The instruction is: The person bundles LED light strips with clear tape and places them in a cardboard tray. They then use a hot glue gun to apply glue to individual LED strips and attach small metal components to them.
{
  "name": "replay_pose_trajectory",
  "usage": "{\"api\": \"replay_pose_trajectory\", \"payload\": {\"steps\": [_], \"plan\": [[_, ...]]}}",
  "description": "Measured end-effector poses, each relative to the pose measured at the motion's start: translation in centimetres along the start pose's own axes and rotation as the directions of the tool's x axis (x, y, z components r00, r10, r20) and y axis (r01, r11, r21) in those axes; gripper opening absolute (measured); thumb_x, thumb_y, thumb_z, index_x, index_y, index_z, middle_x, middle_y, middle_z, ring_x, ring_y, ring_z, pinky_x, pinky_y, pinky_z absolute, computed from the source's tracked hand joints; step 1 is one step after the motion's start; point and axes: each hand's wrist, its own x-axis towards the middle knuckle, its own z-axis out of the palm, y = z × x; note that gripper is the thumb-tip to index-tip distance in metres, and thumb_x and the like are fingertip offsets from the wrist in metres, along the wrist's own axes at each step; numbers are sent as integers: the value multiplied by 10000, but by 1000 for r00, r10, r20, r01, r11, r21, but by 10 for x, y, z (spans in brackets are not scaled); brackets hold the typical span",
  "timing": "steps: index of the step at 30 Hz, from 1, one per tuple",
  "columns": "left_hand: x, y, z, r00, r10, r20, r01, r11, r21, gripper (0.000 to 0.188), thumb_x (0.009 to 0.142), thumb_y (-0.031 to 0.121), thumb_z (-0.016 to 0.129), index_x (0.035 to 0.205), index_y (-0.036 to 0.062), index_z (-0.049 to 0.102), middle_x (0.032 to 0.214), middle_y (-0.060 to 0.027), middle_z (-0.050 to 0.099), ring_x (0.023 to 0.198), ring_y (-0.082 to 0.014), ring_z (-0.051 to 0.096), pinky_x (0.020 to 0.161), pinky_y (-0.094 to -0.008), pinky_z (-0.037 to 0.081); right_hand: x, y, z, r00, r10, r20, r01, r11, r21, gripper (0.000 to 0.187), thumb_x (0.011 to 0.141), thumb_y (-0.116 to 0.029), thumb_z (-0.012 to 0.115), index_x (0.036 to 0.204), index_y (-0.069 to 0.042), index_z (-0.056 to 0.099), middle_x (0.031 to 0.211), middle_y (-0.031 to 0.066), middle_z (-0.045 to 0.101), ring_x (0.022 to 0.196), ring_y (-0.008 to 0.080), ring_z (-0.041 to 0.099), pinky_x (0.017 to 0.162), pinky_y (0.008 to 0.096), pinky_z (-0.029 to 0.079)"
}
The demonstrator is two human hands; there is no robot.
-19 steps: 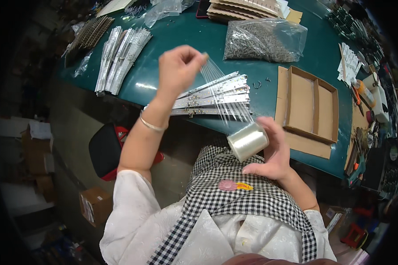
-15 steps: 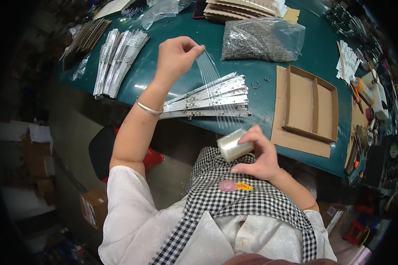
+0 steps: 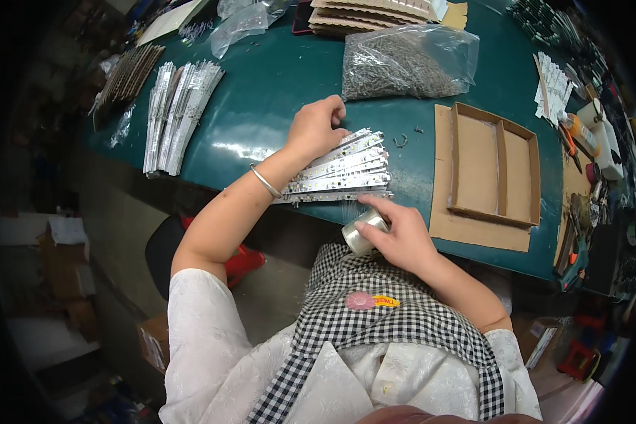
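A fan-shaped bundle of white LED light strips (image 3: 343, 168) lies at the table's near edge, its wider end to the right. Over its far side, my left hand (image 3: 319, 126) is bent down with fingers curled, closed on the end of thin clear film; the fingertips are partly hidden. On the near side, my right hand (image 3: 403, 233) grips a small roll of clear stretch film (image 3: 364, 232) between thumb and fingers. Faint film runs from the roll up to the strips' near edge.
Another strip bundle (image 3: 180, 116) lies left, near a brown stack (image 3: 128, 76). Behind are a bag of screws (image 3: 403, 67) and cardboard pieces (image 3: 374, 13). To the right sit a divided cardboard tray (image 3: 500, 166), a glue bottle (image 3: 581, 134) and hand tools (image 3: 576, 233).
My left hand has come down and right, from holding the film stretched high to the strips' far side. My right hand has brought the roll slightly left, close under the strips' near edge.
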Motion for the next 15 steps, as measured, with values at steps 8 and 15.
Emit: {"api": "replay_pose_trajectory", "payload": {"steps": [8, 15], "plan": [[-9, -2, -29, 946, -53, 319, 90, 991, -103, 321, 936, 116, 635, 1243, 40, 697, 1222, -172, 703, 1041, -276, 695, 908, -367, 531, 12, 6, -1, 998, 63, 16, -64, 997, 50, 484, 835, -341, 739, 1171, 5, 697, 882, 241, 721, 840, 378, 719, 771, 435, 552], [-66, 24, -33, 861, 297, 412, -412, 883, 224, 1244, 549, 371, 931, 1540, -11, 284, 1538, -249, 393, 1305, -423, 470, 1089, -470, 417, 14, 3, -6, 993, 102, 61, -104, 994, 32, 468, 833, -358, 742, 1179, -44, 707, 812, 210, 721, 808, 373, 717, 735, 448, 547]]}}
